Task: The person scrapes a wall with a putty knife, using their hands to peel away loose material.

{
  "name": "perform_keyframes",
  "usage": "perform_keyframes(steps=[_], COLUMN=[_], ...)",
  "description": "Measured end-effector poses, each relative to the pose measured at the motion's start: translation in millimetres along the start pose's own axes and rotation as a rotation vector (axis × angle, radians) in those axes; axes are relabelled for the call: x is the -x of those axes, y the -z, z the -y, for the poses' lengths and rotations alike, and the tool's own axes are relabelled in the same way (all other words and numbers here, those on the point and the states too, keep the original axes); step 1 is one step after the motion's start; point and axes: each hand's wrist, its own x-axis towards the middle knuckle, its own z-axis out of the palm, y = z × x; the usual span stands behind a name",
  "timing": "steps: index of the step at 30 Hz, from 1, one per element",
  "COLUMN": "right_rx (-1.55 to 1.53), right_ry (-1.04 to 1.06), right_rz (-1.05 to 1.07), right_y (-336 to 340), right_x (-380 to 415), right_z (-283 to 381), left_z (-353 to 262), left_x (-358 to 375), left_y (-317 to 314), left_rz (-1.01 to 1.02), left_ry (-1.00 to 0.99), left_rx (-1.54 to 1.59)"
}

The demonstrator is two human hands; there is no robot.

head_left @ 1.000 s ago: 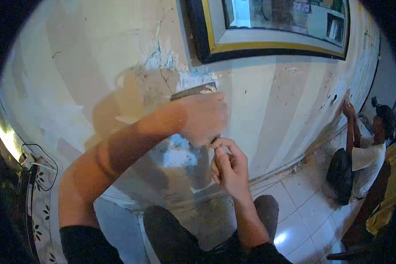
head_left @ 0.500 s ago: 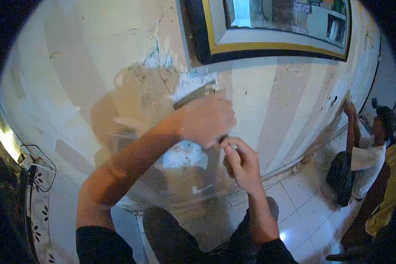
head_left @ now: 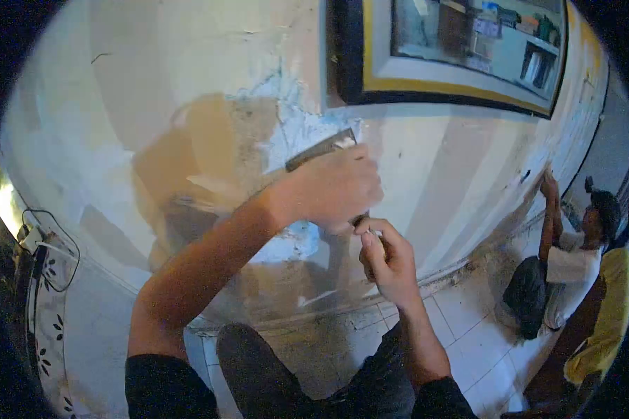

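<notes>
Nearest, below both grips, the person's dark-clad knees are pointing toward the wall. Just past them the right hand is curling its fingers inward, its grip pinching the dark lower end of a flat-bladed tool between thumb and forefinger. Immediately above and to the left, the left hand, slightly blurred, is gripping the same tool in a closed fist. The wide grey blade is sticking out above the left grip, slanting up to the right; whether its edge is touching the wall, I cannot tell. Some pale material is sitting on the blade's right end.

Behind the grips, the striped wall is showing a rough white patch around the blade and a second white patch just below the left grip. Above and to the right of the grips, a dark frame with a gold band is hanging. Farthest off, well to the right of both grips, another person is crouching on the tiled floor, reaching one hand to the wall.
</notes>
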Motion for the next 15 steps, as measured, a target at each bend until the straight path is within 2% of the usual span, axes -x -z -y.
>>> perform_keyframes(steps=[1, 8, 10, 14, 15], right_rx=[-0.016, -0.005, -0.116, -0.174, -0.180], right_ry=[-0.039, 0.054, -0.049, -0.039, -0.041], right_rz=[0.017, 0.017, 0.031, 0.022, 0.024], right_y=[-2, -6, -7, -16, -19], right_x=[-2, -7, -15, -3, -1], right_z=[2, 1, 1, -3, -3], left_z=[3, 6, 12, 4, 2], left_x=[2, 9, 6, 9, 7], left_y=[0, 3, 10, 4, 5], left_rz=[-0.009, -0.030, 0.029, 0.017, 0.047], left_ry=[-0.004, 0.010, 0.012, 0.007, -0.045], left_rx=[-0.002, -0.031, -0.038, -0.054, -0.060])
